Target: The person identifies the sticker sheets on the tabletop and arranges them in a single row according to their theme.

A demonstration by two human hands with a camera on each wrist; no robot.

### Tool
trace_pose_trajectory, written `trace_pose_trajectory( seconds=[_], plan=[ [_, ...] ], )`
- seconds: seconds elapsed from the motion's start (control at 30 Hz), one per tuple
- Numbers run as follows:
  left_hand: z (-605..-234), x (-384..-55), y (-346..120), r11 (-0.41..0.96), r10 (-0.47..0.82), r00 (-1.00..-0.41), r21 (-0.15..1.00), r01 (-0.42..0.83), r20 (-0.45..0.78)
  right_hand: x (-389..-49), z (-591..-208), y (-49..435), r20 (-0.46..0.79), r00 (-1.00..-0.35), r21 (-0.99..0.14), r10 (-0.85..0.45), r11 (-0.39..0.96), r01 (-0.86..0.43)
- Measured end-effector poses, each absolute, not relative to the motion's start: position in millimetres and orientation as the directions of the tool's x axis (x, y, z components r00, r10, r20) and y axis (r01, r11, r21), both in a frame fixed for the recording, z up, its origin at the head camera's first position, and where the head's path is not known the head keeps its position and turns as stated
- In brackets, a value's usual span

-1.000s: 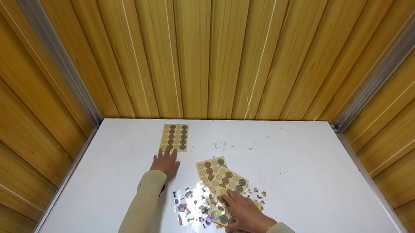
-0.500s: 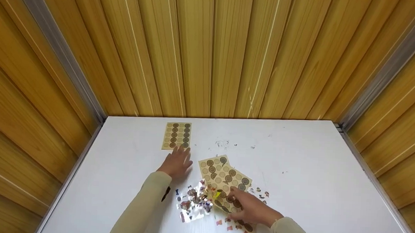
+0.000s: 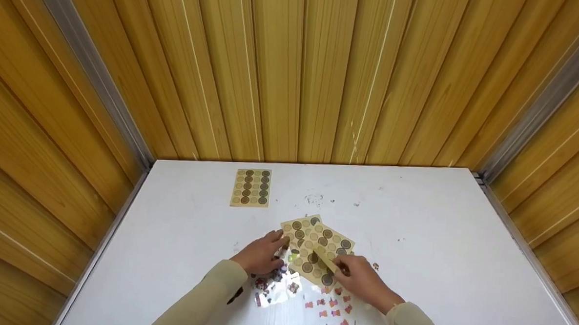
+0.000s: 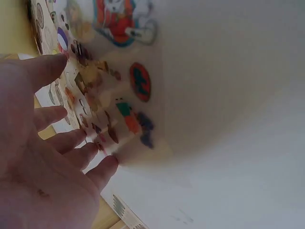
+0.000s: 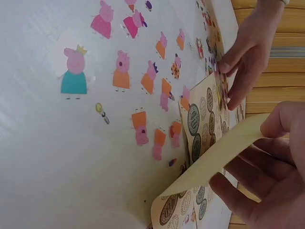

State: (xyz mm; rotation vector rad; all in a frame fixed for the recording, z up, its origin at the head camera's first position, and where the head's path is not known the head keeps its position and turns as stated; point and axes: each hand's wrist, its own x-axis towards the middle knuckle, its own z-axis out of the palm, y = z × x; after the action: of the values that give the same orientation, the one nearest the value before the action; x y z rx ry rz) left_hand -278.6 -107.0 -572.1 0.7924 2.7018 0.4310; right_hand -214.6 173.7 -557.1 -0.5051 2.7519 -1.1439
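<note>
My right hand [image 3: 362, 280] pinches a tan sticker sheet [image 5: 214, 152] between thumb and fingers. Its held edge is bent upward, showing the plain back, in the right wrist view. Under it lie overlapping tan sheets [image 3: 337, 239] printed with rows of light and dark round seals. At their left, my left hand [image 3: 261, 254] lies over a shiny transparent sheet of cartoon stickers [image 3: 278, 295]. The left wrist view shows its extended fingers [image 4: 102, 174] at that transparent sheet [image 4: 162, 114]. Pig-character stickers [image 5: 121, 69] spread out near the right hand.
Another tan seal sheet [image 3: 251, 187] lies flat toward the back left of the white table [image 3: 423, 236]. Dark scuff marks [image 3: 313, 198] show behind the pile. Yellow wood-look panels [image 3: 273, 83] enclose the table at the back and sides.
My left hand has come from the far tan sheet rightward and nearer, onto the transparent sheet. The right hand, earlier lying over the tan sheets, now pinches one and lifts its edge.
</note>
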Motion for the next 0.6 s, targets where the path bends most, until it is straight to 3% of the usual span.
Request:
trace_pose_trajectory(
  seconds=[0.2, 0.6],
  plan=[
    [-574.1, -269.5, -101.9, 0.78, 0.604, -0.787, 0.295, 0.551, -0.126, -220.6, -544.2, 178.2, 0.121, -0.978, -0.65, -0.171, 0.73, -0.209],
    [-577.1, -265.6, -78.8, 0.781, 0.61, -0.777, 0.288, 0.555, -0.155, -237.1, -517.7, 189.0, 0.203, -0.978, -0.667, -0.054, 0.723, -0.179]
  ],
)
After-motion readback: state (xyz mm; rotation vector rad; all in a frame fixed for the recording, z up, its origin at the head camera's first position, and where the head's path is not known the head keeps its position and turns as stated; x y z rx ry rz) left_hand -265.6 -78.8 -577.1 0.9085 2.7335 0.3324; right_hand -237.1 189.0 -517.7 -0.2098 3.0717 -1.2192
